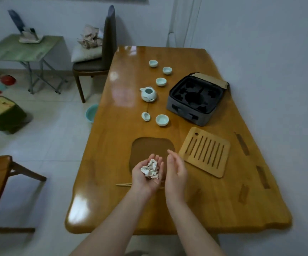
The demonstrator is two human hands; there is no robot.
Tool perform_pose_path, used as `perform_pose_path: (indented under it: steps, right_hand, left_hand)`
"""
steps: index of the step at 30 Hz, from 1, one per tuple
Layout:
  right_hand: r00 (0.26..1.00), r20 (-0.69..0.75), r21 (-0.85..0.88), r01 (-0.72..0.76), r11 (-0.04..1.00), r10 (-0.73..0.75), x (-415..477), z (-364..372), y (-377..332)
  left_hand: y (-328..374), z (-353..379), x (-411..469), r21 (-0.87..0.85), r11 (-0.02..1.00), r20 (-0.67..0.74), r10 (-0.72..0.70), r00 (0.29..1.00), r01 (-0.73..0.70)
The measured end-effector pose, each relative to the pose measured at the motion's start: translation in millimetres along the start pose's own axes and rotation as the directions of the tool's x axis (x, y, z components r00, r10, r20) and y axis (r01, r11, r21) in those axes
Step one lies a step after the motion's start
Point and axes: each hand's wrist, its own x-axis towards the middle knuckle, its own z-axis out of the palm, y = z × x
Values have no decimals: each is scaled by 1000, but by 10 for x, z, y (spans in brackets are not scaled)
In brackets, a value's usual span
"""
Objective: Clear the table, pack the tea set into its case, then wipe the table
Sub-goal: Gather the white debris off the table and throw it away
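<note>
Tea set (pixel 161 82): every piece sits out on the table (pixel 204 200), beyond my hands; none in the case.
Cups (pixel 162 120): 4, all mouth up. One straight ahead of my left hand, three further out in a loose line running away from me.
Teapot (pixel 149 95): 1, upright, lid off, spout pointing left, away from the case. Sits between the near cup and the far three.
Lid (pixel 146 116): 1, just left of the near cup.
Case (pixel 195 100): 1, open, foam insert showing, flap at the far side. Ahead and right of my right hand.
Tray (pixel 204 151): 1, slatted bamboo, just right of my right hand, slots running away from me.
Mat (pixel 149 146): 1, brown, directly ahead of both hands.
Sticks (pixel 123 184): thin bamboo, long axis left-right, poking out left from under my left hand.
Left hand (pixel 145 174): palm up, fingers nearly straight, paper wad (pixel 150 169) lying in the palm.
Right hand (pixel 176 170): just beside the left, edge-on, fingers straight, holding nothing.
</note>
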Motion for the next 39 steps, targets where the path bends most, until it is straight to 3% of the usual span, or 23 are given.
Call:
perform_pose_path:
  steps: [2, 5, 8, 13, 18, 22, 27, 33, 39]
  right_hand:
    - [978, 6, 199, -207, 958, 210, -51, 334, -54]
    - [934, 38, 391, -342, 854, 356, -124, 770, -85]
    - [906, 93, 496, -402, 770, 413, -186, 1165, -127]
    - [867, 200, 531, -487, 693, 456, -179, 1788, -89]
    - [790, 265, 646, -571, 507, 553, -155, 2596, -10]
    - [781, 281, 715, -558, 422, 558, -212, 3292, -194]
    - [792, 167, 772, -475, 422, 587, -249, 4080, -199]
    - [789, 73, 773, -432, 466, 610, -169, 4467, -145]
    - [801, 40, 764, -411, 498, 598, 68, 4603, -199]
  left_hand:
    - [302, -50, -79, 48, 998, -7, 34, 999, -33]
    - [594, -102, -165, 74, 996, -3, 59, 998, -59]
    - [847, -122, -182, 64, 989, 21, 132, 991, -133]
    - [1369, -117, -297, 87, 945, 25, 315, 949, -316]
    - [2050, -68, -351, 164, 882, -18, 450, 893, -441]
    - [2797, -57, -352, 177, 891, -31, 430, 902, -418]
    - [3565, 61, -436, 119, 958, -23, 264, 964, -260]
    - [3985, 144, -400, 211, 959, -70, 205, 976, -186]
    - [4112, 232, -92, 196, 965, -84, 192, 978, -173]
